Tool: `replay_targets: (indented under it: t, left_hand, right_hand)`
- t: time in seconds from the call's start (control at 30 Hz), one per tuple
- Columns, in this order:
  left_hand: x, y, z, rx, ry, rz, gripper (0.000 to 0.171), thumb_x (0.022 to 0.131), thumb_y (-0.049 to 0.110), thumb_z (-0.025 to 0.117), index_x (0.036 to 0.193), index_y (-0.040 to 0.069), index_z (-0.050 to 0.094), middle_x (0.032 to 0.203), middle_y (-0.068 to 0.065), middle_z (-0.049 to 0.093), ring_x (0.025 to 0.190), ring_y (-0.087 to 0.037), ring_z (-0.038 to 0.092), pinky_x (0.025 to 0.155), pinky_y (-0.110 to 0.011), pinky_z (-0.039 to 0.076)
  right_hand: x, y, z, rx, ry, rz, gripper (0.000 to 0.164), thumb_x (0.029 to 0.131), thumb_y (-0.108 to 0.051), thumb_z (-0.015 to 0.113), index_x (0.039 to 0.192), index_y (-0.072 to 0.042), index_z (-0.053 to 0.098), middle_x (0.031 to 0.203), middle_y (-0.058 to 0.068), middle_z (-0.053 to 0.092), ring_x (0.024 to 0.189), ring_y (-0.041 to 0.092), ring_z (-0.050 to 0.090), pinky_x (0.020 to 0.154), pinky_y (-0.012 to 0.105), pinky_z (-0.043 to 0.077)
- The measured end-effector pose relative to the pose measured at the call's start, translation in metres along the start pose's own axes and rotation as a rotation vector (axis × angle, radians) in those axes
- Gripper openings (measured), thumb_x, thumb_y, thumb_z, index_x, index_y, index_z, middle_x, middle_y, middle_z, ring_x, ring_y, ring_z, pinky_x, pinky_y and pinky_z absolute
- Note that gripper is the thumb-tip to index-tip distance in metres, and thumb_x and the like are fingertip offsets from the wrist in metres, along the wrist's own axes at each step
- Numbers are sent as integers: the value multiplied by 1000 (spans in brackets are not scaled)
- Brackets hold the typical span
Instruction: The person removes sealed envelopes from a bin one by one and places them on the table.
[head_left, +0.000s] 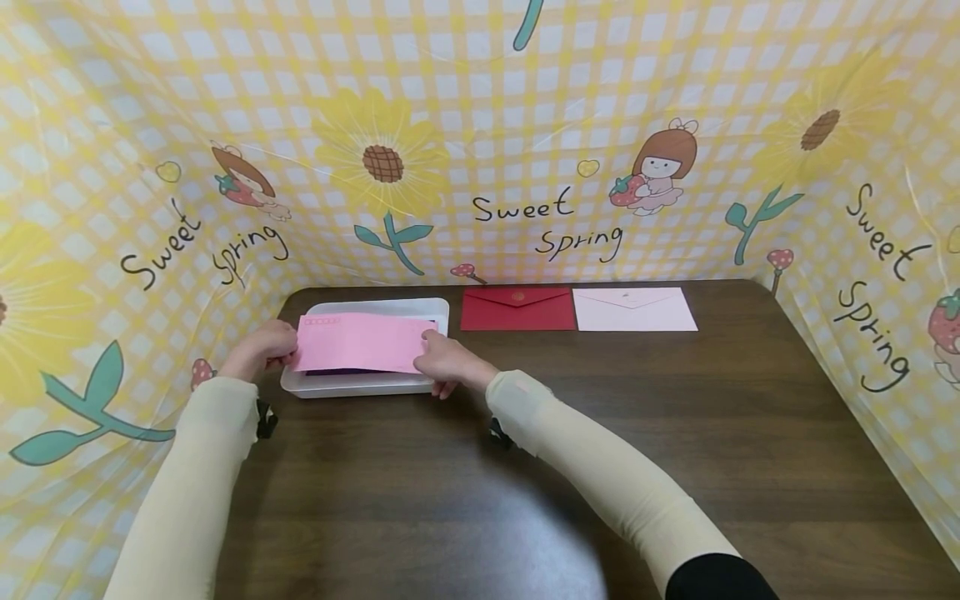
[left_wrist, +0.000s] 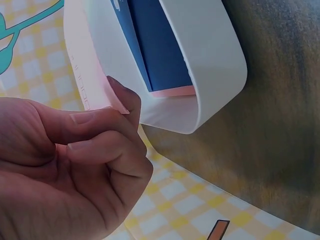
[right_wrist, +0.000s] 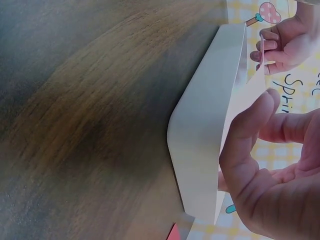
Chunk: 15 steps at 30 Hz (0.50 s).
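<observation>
A pink envelope (head_left: 360, 342) is held over a white tray (head_left: 375, 389) at the back left of the table. My left hand (head_left: 270, 343) pinches its left end between thumb and fingers. At its right end my right hand (head_left: 452, 360) grips the corner, thumb on top. In the left wrist view the left hand (left_wrist: 95, 150) lifts that end above the tray's rim. Inside the tray lies a dark blue envelope (left_wrist: 159, 45), with a pink edge (left_wrist: 172, 92) showing beneath it. From the right wrist view, the right hand (right_wrist: 265, 175) is at the tray's rim.
A red envelope (head_left: 517, 312) and a white envelope (head_left: 633, 312) lie side by side right of the tray, along the table's back edge. The brown wooden table (head_left: 420, 500) is enclosed by a yellow checked cloth (head_left: 480, 100) at the back and sides.
</observation>
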<state>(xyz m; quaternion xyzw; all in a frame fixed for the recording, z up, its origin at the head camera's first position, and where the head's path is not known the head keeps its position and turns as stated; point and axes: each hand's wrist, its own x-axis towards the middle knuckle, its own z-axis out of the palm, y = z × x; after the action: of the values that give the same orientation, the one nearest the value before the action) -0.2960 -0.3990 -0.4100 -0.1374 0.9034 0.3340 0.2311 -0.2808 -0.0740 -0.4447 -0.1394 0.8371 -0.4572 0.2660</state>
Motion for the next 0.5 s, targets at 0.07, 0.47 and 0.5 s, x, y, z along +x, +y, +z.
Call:
replay_targets:
  t: [0.07,0.47,0.5]
  left_hand:
    - [-1,1,0,-7,-5,-4,29,94,-3,39,70,4,54,58,-2,49,49,-11,44,49,-23,37]
    - [-7,3,-3,-34,-34,3,27,96,-3,40,75,1,55,60,-1,49,52,-12,46,51,-23,40]
    - [-7,4,-3,-35,-35,-2,26,97,-2,40,76,1,55,61,-2,50,52,-12,47,51,-23,40]
  right_hand:
    - [0,1,0,1,4,1,64,104,-13,57,162,-4,32,124,22,61,51,20,60,46,28,54]
    - [8,7,-5,62,160,-35,44,101,-8,56,143,5,49,76,12,63,44,16,50,58,43,61]
    - [10,9,-5,77,175,-35,47,101,-7,55,146,5,49,73,11,62,43,15,49,59,44,61]
